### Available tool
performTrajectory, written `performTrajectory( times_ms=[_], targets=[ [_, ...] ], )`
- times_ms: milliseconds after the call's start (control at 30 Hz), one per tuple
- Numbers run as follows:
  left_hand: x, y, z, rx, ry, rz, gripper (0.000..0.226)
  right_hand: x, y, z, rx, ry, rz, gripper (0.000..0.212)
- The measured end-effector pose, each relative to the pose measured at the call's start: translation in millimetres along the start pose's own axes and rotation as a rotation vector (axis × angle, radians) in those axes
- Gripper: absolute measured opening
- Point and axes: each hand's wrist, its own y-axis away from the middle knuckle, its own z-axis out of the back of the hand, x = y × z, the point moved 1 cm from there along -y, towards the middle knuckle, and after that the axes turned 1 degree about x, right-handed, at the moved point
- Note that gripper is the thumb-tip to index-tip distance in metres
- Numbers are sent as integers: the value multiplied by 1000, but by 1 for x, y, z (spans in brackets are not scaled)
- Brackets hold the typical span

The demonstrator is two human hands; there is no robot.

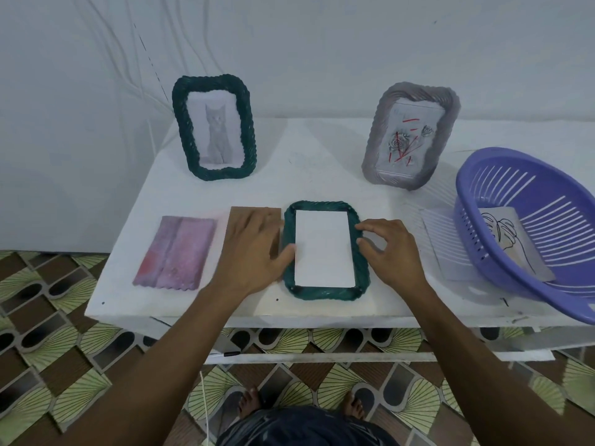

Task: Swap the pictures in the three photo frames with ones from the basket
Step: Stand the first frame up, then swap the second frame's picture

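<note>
A dark green frame (325, 292) lies face down at the table's front middle, with a white sheet (322, 249) resting in its back opening. My left hand (254, 252) lies flat on a brown backing board (241, 217) and its thumb touches the sheet's left edge. My right hand (392, 249) has its fingertips on the frame's right rim. A second green frame (214, 128) with a cat picture stands at the back left. A grey frame (410, 136) with a rose drawing leans at the back right. The purple basket (476, 226) on the right holds a leaf drawing (504, 235).
A pink picture (175, 252) lies flat at the front left of the white table (309, 175). Another sheet (441, 249) lies partly under the basket. A white cloth hangs behind the table. Patterned floor shows below.
</note>
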Motion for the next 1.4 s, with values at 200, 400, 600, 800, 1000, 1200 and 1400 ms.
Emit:
performTrajectory(
  times_ms=[200, 400, 600, 800, 1000, 1200, 1400],
  targets=[
    [-17, -10, -21, 9, 56, 82, 70, -1, 0, 0, 0, -10, -7, 26],
    [-8, -6, -26, -52, 324, 114, 63, -1, 0, 0, -6, -3, 18, 26],
    [-13, -3, -21, -112, 444, 96, 60, -2, -1, 0, 3, -13, 6, 27],
    [-27, -8, -2, -126, 601, 55, 60, 11, -6, 19, 64, -150, -85, 24],
    [-74, -31, 19, -103, 900, 11, 54, 25, -12, 96, -123, 93, 142, 26],
    [-121, -62, -13, -52, 986, -15, 27, -13, -7, 169, 88, 318, -115, 31],
    [-168, -82, -46, 116, 1123, 143, 26, -16, -6, 193, 126, 200, -193, 29]
  ],
)
